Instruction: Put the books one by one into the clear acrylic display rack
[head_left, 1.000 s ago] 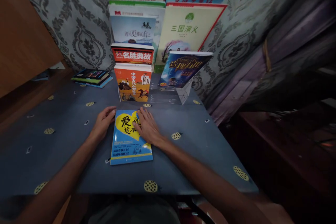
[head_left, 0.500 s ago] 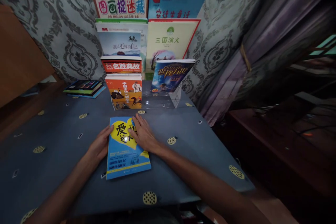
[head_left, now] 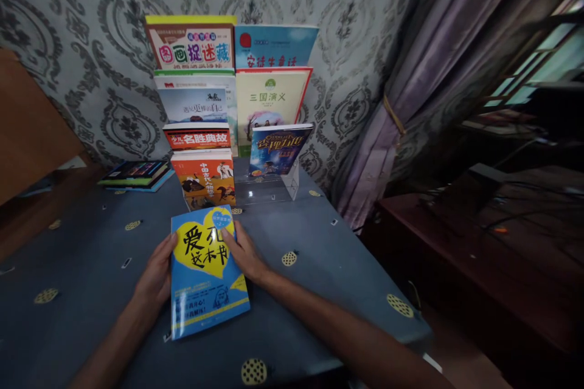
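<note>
Between my two hands is a blue book (head_left: 205,298) with a yellow heart and black lettering on its cover. My left hand (head_left: 159,264) grips its left edge, thumb at the front and fingers partly hidden behind. On the other side, my right hand (head_left: 244,249) holds the upper right edge with the thumb on the cover. The book's top edge overlaps the foot of a clear stepped stand (head_left: 264,191). On that stand, an orange book (head_left: 205,179) is in the front left row and a dark blue book (head_left: 278,152) leans at the right.
More books rise in tiers behind, including a cream book (head_left: 269,97) and a teal book (head_left: 278,42). A small pile of books (head_left: 137,175) lies at the left on the blue tablecloth (head_left: 310,316). A purple curtain (head_left: 378,146) hangs beyond the right edge.
The blue book, flat under my hands before, is now gripped at both sides and looks raised and tilted toward me. My right hand has moved from the cover to the edge. The view has shifted.
</note>
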`<state>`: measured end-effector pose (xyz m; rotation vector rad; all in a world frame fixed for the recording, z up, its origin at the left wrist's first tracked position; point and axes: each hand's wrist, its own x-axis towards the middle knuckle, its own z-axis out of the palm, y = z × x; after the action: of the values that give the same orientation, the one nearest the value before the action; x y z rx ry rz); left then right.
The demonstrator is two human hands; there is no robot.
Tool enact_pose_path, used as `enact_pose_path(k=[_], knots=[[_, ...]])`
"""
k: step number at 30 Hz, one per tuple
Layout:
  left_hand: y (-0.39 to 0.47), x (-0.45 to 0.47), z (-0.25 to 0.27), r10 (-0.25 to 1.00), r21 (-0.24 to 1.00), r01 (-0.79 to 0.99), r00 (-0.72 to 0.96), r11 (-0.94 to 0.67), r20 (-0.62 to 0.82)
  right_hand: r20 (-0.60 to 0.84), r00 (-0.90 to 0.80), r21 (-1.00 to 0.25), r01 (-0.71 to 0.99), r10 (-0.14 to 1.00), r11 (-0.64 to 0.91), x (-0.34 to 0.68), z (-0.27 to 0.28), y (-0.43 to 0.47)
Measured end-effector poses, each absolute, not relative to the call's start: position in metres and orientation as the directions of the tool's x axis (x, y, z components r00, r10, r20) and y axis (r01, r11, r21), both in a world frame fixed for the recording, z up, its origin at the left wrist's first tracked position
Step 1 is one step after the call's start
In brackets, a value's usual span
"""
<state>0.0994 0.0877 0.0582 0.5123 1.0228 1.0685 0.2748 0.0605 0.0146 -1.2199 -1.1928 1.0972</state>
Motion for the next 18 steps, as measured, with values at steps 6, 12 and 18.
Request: enact_pose_path(k=[6,12,18], knots=[[0.083,0.107,0.068,0.901,0.776,-0.474,0.098,0.416,-0.423,0.012,0.046,-0.984,-0.175,0.999,0.020,0.278,0.013,0.053],[0.086,0.118,0.065,0.922,0.796,-0.468,0.137,0.383,-0.363,0.073,-0.069,-0.986,-0.152,0.995,0.062,0.308,0.024,0.041],[0.086,0.142,0.080,0.949,0.826,-0.468,0.135,0.313,-0.284,0.144,-0.150,-0.979,-0.164,0.978,0.119,0.339,0.033,0.040]])
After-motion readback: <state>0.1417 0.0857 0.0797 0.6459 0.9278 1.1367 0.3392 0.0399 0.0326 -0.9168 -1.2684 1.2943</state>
